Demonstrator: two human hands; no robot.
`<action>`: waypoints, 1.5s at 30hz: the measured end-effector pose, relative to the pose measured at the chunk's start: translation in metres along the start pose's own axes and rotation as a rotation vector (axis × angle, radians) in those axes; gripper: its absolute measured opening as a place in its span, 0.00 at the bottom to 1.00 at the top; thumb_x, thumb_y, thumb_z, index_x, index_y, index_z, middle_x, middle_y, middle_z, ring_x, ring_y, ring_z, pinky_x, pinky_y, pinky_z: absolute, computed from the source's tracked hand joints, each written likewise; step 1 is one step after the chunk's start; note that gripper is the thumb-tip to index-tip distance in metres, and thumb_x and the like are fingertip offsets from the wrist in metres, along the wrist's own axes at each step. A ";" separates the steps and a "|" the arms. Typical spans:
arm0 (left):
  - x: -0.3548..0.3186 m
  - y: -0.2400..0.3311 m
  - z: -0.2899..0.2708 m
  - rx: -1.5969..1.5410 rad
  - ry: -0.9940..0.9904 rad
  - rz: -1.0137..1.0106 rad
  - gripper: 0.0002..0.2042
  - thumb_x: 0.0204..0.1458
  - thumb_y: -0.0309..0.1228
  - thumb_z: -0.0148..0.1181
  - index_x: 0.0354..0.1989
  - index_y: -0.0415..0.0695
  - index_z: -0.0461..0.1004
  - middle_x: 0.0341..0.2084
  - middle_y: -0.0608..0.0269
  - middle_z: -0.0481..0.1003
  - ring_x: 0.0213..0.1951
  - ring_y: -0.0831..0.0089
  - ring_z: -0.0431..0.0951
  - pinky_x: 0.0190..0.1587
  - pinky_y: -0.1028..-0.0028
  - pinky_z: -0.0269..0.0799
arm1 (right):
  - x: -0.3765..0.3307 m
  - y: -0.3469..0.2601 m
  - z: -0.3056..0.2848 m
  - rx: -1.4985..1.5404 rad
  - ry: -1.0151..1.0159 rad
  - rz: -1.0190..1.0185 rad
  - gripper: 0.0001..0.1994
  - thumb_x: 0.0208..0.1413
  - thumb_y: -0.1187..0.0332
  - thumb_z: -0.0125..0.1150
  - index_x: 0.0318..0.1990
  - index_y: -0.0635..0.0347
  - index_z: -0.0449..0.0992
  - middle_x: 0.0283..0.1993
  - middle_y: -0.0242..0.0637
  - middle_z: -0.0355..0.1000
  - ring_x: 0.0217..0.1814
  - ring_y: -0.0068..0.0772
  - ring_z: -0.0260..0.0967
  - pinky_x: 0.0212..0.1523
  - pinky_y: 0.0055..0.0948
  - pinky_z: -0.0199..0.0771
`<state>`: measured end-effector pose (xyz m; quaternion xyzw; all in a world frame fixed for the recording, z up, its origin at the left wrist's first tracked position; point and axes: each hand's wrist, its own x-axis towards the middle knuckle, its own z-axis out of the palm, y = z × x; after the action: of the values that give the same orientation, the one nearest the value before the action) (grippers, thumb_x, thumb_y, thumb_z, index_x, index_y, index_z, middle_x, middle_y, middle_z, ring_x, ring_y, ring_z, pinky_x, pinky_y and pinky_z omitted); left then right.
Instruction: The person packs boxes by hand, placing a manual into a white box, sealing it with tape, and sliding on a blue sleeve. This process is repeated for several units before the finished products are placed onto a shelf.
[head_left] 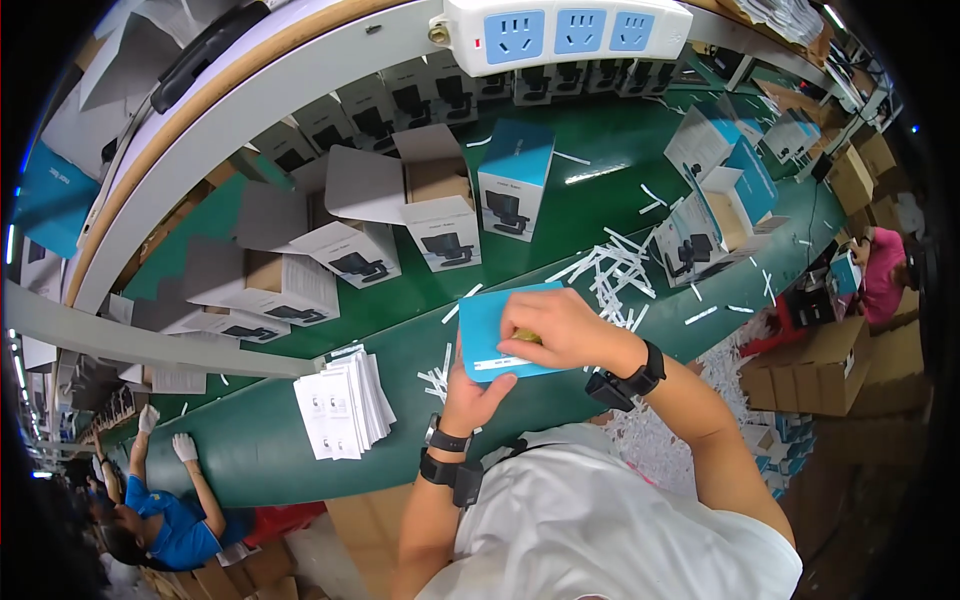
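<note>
A teal carton [480, 325] is in front of me above the bench, its flat teal face up with a white strip [497, 364] near one edge. My left hand [472, 395] grips it from the near left side, thumb along its near edge and the other fingers hidden beneath. On top of the carton lies my right hand [560, 330], its fingers curled around a small yellowish thing [527, 337], mostly covered, that touches or nearly touches the face. Left of my hands, a stack of white printed leaflets [342, 405] sits on the green bench [260, 440].
Open white cartons [440, 215] stand along the bench's far side, near a closed teal-topped carton [515, 180]. Paper strips [610, 275] lie scattered. A power strip [570, 35] hangs overhead. Co-workers sit at left [165, 525] and right [885, 275].
</note>
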<state>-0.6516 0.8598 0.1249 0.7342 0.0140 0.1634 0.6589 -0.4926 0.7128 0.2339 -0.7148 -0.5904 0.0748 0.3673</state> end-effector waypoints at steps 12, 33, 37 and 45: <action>0.008 -0.003 -0.002 0.060 0.152 0.335 0.30 0.45 0.24 0.73 0.59 0.41 0.68 0.60 0.59 0.67 0.59 0.64 0.67 0.60 0.63 0.65 | -0.016 0.019 -0.008 0.981 0.133 0.206 0.14 0.57 0.54 0.65 0.35 0.55 0.74 0.32 0.32 0.73 0.33 0.25 0.73 0.32 0.30 0.70; 0.004 0.006 -0.075 0.667 -0.146 0.403 0.33 0.37 0.35 0.79 0.57 0.51 0.76 0.64 0.54 0.65 0.67 0.43 0.61 0.64 0.49 0.65 | -0.103 -0.006 0.082 -0.227 0.497 0.275 0.25 0.42 0.69 0.76 0.52 0.41 0.82 0.37 0.31 0.68 0.26 0.25 0.66 0.24 0.25 0.69; 0.017 0.039 -0.074 0.986 -0.230 0.472 0.33 0.46 0.42 0.72 0.63 0.54 0.70 0.67 0.54 0.61 0.69 0.44 0.57 0.66 0.49 0.60 | -0.096 -0.007 0.082 -0.388 0.503 0.211 0.27 0.42 0.69 0.74 0.55 0.42 0.80 0.49 0.34 0.73 0.28 0.27 0.66 0.26 0.26 0.71; 0.004 0.038 -0.024 1.217 -0.350 0.332 0.37 0.51 0.41 0.66 0.69 0.43 0.60 0.71 0.55 0.55 0.72 0.53 0.54 0.70 0.56 0.54 | -0.103 -0.004 0.103 -0.354 0.532 0.119 0.23 0.39 0.74 0.74 0.48 0.52 0.81 0.51 0.34 0.77 0.26 0.28 0.70 0.27 0.26 0.73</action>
<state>-0.6612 0.8791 0.1650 0.9841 -0.1171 0.1037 0.0841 -0.5815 0.6650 0.1280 -0.7953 -0.4347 -0.1971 0.3737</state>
